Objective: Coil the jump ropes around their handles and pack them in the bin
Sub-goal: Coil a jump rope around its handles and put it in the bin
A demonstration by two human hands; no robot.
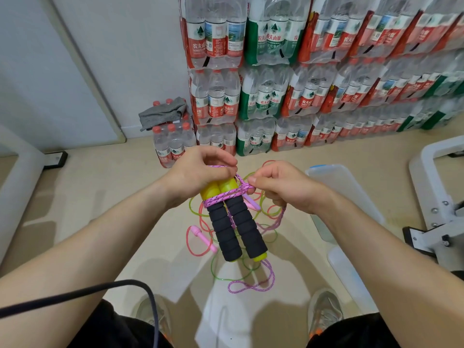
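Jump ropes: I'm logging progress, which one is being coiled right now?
The purple rope, wrapped around the black foam handles that the left hand holds while the right hand pinches it. The pink rope and green rope lie loose on the floor.

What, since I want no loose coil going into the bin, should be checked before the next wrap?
1. Both handles side by side in the grip of the left hand: ok.
2. Right hand pinches the purple rope taut beside the handles: ok.
3. Turns already made sit snug just below the yellow ends: ok.
4. Hanging tail free of the pink-handled rope on the floor: cannot tell, they overlap.
5. Bin open and ready: cannot tell, only partly in view.
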